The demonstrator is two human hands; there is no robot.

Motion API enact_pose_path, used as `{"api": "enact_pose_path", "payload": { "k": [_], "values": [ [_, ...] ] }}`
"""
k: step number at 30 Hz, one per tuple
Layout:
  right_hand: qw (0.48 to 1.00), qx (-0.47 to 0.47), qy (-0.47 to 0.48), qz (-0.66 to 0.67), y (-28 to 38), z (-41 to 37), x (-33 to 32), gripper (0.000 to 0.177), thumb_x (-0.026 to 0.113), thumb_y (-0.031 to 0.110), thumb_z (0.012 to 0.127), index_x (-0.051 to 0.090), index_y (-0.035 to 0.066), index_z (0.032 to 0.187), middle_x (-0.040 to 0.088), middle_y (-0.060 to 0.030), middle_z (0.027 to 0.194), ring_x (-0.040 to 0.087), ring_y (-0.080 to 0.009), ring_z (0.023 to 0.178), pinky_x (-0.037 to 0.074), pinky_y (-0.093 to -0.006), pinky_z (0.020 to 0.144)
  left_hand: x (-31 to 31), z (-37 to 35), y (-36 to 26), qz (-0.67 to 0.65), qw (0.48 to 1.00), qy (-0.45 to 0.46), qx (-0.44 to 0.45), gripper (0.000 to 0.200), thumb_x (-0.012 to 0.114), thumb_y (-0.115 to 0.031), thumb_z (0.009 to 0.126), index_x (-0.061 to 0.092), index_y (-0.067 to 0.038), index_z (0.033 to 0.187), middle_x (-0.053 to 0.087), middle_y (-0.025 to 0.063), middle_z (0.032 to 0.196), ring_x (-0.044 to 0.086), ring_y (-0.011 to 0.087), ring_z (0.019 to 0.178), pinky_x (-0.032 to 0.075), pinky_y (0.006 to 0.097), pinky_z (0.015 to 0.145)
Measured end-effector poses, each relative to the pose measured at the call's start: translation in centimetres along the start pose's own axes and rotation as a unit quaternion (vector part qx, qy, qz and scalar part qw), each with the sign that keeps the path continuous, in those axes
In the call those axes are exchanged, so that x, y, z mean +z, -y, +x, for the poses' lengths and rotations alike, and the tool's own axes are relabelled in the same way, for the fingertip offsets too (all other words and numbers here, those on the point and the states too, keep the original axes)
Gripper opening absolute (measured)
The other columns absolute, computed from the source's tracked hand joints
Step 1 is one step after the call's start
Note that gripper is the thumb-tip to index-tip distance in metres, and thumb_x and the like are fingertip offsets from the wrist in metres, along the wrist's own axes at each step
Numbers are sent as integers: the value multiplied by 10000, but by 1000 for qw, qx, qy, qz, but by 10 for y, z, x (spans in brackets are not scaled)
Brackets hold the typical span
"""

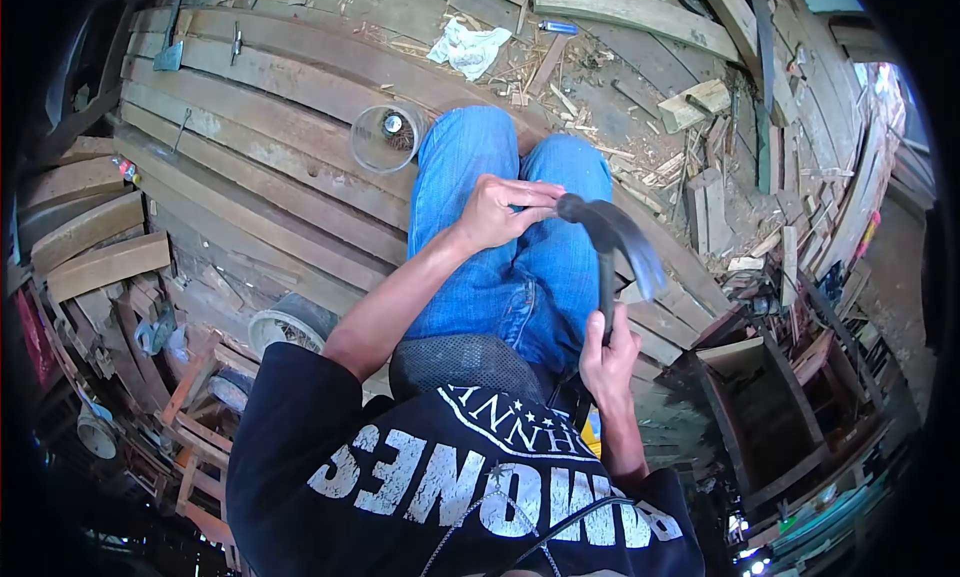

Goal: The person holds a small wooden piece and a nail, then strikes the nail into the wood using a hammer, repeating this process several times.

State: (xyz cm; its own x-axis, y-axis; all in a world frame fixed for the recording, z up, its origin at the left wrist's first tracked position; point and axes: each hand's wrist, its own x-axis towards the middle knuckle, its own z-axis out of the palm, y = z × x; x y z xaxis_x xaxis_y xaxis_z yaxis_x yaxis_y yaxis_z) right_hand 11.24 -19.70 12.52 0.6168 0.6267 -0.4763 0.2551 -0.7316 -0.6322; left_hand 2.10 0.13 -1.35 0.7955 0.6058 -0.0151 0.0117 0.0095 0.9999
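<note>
In the head view my right hand (611, 352) is wrapped round the handle of a claw hammer (605, 227), just right of my knees. The hammer's head is up, its claw to the right and its face to the left. My left hand (503, 211) is over my thighs in blue jeans (468, 152), fingers pressed together and pointing at the hammer's face. Whatever the left fingertips pinch is too small to make out. A clear round container (368, 149) with dark contents stands on the planks left of my knees.
Long wooden planks (290, 167) run across the left. A hatchet (168, 56) lies at the upper left. A white cloth (470, 47), a blue lighter (557, 27) and wood scraps (695, 105) lie ahead. Buckets (290, 322) stand at the lower left, a wooden frame (765, 417) at the lower right.
</note>
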Motion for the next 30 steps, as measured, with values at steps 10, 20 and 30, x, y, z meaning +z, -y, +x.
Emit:
{"api": "enact_pose_path", "payload": {
  "k": [10, 20, 30],
  "values": [
    [1000, -12, -15, 0, 0, 0, -3, 200, 577, 216, 934, 538, 21, 956, 491, -137, 506, 545, -267, 422, 396, -367, 436, -1, 0, -1, 11, 1000, 13, 5, 165, 699, 49, 724, 727, 11, 881, 708, 153, 981, 696, 245, 928, 552, 324, 844],
    [997, 22, 27, -69, -2, 4, -3, 201, 588, 227, 926, 545, 34, 960, 509, -150, 521, 563, -327, 449, 417, -397, 447, 1, -1, -1, 17, 1000, 6, 0, 115, 719, -13, 748, 738, -12, 862, 714, 136, 956, 701, 225, 905, 558, 313, 814],
    [996, 18, 32, -83, -2, 0, -5, 191, 599, 210, 920, 538, 33, 960, 511, -161, 510, 558, -351, 447, 406, -419, 439, 0, 0, -1, 7, 1000, 17, -8, 190, 675, 80, 718, 722, 24, 893, 710, 138, 994, 694, 248, 933, 551, 335, 848]
  ]
}}
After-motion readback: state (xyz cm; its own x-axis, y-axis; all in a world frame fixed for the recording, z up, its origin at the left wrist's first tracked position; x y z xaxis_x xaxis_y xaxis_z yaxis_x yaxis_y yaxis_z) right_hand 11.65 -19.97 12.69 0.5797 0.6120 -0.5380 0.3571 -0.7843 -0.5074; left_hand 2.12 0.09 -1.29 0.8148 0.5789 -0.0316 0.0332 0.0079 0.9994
